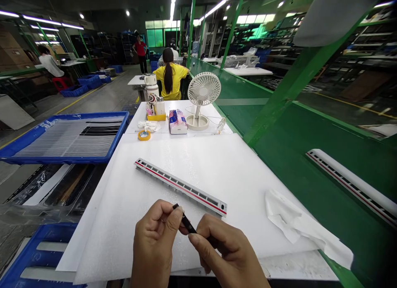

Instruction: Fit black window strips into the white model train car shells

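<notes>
**A tight two-handed pinch**

We hold a slim black part [186,222] low over the near edge of the desk [294,266], its thin tip angled up and away from us. The grip of our left hand [153,243] is pressed together on its upper end, thumb against fingers. The grip of our right hand [228,255] is closed on its lower end. The part sits between the two hands, just above a white foam sheet [124,205].

On that sheet, just beyond our hands, lies a white model train carriage shell [181,186] with a red stripe and dark windows, set at a slant. A crumpled white wipe [297,222] lies to our right, and a matching carriage shell [352,184] rests on the green panel [310,205] beyond it.

Farther along the desk stand a roll of tape [144,135], a tissue pack [178,121], a white fan [203,89] and a flask [151,93]. To our left sits a blue tray [66,139] of thin strips. Beyond, a co-worker in a yellow shirt [170,81] sits facing away.
</notes>
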A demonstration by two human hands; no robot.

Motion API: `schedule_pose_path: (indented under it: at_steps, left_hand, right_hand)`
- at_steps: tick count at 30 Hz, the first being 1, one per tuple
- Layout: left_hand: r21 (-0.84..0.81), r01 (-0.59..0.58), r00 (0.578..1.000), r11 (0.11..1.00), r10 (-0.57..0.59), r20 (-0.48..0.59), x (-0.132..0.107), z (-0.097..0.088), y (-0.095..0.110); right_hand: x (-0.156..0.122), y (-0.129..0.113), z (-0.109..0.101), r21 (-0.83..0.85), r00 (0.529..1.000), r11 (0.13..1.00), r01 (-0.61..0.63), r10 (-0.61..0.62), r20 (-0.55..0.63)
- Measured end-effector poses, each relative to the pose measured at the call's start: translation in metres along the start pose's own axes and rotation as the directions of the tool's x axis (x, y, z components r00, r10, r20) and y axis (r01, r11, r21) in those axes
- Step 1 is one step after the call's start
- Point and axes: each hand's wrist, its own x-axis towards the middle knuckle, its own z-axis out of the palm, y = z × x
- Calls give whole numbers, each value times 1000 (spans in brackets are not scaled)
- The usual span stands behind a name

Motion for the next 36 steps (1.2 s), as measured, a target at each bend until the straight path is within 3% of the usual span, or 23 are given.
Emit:
schedule_pose_path:
  at_steps: [4, 12, 24, 31, 36]
  left_hand:
    - [15, -18, 1000, 1000, 18, -14, 1, -1, -4]
    - [-69, 35, 999, 997, -36, -16, 2, 0, -3]
    - [-51, 34, 999, 998, -33, 13, 4, -2, -5]
    - [-3, 23, 1000, 1000, -23, -8, 4, -4, -10]
    - [-17, 50, 998, 999, -49, 34, 8, -9, -12]
  right_hand:
    - [1, -1, -1, 163, 989, 977, -136, 124, 81]
    - [2, -4, -4, 142, 996, 987, -69, 60, 67]
    - [2, 1, -4, 231, 990, 966, -112, 89, 110]
    - [0, 8, -1, 171, 991, 977, -126, 117, 63]
    - [5, 10, -3, 50, 998, 997, -58, 57, 21]
